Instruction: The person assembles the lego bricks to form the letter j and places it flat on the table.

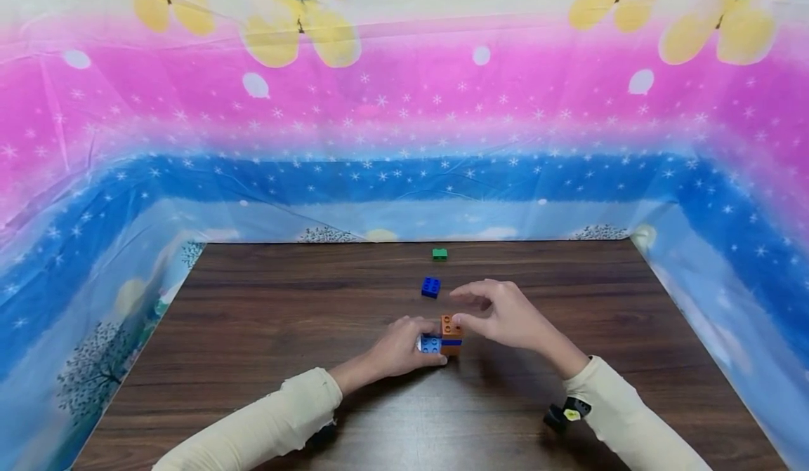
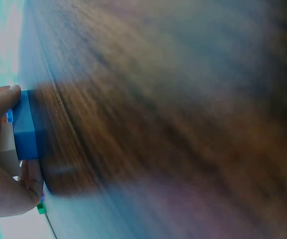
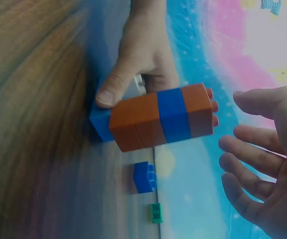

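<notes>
My left hand [image 1: 399,346] grips an assembly of toy building bricks low over the table, thumb on the near side and fingers behind. In the right wrist view, a column of orange bricks [image 3: 138,124] with one blue brick [image 3: 174,114] between them stands beside a larger blue brick [image 3: 102,122]. A whitish brick [image 2: 7,149] shows in the left wrist view, partly hidden by that hand. My right hand [image 1: 513,319] hovers at the column's right, its fingers loosely bent and spread. The right wrist view shows a gap between those fingers and the column's studded top.
Beyond the hands, a loose dark blue brick [image 1: 431,287] sits on the wooden table [image 1: 284,295]. Farther back, near the table's far edge, lies a small green brick [image 1: 439,254]. A patterned cloth [image 1: 404,176] surrounds the back and sides.
</notes>
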The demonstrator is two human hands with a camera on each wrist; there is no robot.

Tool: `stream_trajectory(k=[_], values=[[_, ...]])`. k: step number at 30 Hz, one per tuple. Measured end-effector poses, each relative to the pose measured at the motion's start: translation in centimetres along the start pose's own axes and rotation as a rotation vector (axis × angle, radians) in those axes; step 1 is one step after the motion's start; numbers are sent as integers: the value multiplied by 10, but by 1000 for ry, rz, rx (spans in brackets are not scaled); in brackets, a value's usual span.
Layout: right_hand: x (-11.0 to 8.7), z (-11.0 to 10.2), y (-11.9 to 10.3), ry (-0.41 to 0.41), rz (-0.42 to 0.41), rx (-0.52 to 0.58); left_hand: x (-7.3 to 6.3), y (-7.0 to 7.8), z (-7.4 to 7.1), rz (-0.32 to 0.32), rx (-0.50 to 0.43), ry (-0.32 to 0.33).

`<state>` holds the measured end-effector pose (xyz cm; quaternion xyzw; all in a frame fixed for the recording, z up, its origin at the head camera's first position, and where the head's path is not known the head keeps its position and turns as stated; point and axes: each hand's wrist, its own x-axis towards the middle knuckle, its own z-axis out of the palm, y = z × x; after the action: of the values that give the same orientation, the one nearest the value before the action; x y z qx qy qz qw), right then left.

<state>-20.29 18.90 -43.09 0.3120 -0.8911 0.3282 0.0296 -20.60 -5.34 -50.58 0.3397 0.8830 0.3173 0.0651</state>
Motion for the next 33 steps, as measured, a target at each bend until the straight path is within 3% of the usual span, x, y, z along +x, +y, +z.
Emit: stream_trajectory(k=[12,26,33], values=[[18,-2,20,45,94,41,-1,1,0,-14,5,-1],[46,26,59,28,188,22,0,2,1,-28,34,3],[57,40,66,20,189,22,-1,2,0,-50,42,-5]])
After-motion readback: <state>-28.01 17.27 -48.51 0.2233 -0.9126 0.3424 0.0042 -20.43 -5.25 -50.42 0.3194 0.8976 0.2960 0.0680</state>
